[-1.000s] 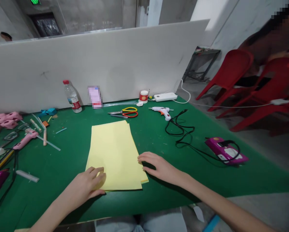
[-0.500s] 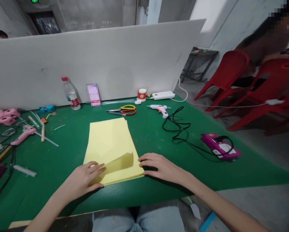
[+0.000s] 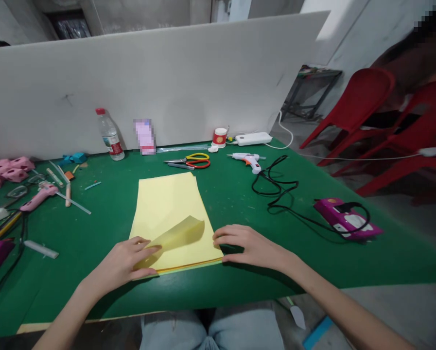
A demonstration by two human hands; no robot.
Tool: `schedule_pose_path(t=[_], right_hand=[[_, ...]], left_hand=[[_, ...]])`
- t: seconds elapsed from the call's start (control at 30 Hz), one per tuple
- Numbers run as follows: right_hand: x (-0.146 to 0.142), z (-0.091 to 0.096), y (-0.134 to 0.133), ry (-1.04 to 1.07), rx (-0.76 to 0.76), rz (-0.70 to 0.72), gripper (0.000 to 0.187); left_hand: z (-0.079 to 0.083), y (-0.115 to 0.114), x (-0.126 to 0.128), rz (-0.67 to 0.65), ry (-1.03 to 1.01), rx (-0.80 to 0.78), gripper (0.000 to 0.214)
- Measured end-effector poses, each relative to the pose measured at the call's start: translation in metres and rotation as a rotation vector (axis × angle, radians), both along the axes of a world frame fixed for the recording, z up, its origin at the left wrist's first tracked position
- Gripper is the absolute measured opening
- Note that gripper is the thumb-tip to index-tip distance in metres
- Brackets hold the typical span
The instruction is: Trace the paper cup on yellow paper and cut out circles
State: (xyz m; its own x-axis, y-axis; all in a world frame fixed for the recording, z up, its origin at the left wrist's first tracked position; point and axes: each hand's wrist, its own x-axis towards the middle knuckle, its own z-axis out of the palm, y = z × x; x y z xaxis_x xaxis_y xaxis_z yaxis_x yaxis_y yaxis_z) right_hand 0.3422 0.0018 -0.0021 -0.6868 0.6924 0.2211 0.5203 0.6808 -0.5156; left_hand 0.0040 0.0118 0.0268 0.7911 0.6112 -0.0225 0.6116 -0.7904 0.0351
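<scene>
A stack of yellow paper (image 3: pixel 166 199) lies before me on the green table. Its top sheet is turned up along the near side, forming a raised flap (image 3: pixel 183 231). My left hand (image 3: pixel 133 257) is closed on that sheet at the near left corner, with fingers over the flap and thumb by the front edge. At the near right corner, my right hand (image 3: pixel 245 244) touches the stack's side with curved fingertips, thumb held apart from them. Beyond the stack lie scissors with yellow and red handles (image 3: pixel 194 161).
A white glue gun (image 3: pixel 249 160) with a tangled black cord (image 3: pixel 276 192) and a purple box (image 3: pixel 345 218) are on the right. A water bottle (image 3: pixel 111 138) and phone (image 3: pixel 145 137) stand by the white board. A pink glue gun (image 3: pixel 39 197) and glue sticks lie left.
The flap of the top yellow sheet stands slightly higher. Both hands keep about the same places at the stack. The whole view has shifted a little.
</scene>
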Motion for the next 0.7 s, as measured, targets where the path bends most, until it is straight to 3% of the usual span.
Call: schedule_pose_path(t=[0.13,0.37,0.6,0.7], right_hand=[[-0.005,-0.006,0.0,0.04,0.028,-0.027,0.024],[-0.013,-0.009,0.008,0.204,0.08,-0.123,0.024],[-0.037,0.011,0.012,0.413,0.111,-0.224,0.022],[-0.048,0.024,0.013,0.474,0.104,-0.208,0.019]], left_hand=[[0.001,0.001,0.0,-0.021,0.0,-0.009,0.03],[-0.003,-0.003,0.001,0.007,-0.038,0.025,0.036],[-0.021,-0.011,0.022,0.248,-0.19,0.104,0.062],[-0.022,-0.008,0.031,0.306,-0.288,0.094,0.049]])
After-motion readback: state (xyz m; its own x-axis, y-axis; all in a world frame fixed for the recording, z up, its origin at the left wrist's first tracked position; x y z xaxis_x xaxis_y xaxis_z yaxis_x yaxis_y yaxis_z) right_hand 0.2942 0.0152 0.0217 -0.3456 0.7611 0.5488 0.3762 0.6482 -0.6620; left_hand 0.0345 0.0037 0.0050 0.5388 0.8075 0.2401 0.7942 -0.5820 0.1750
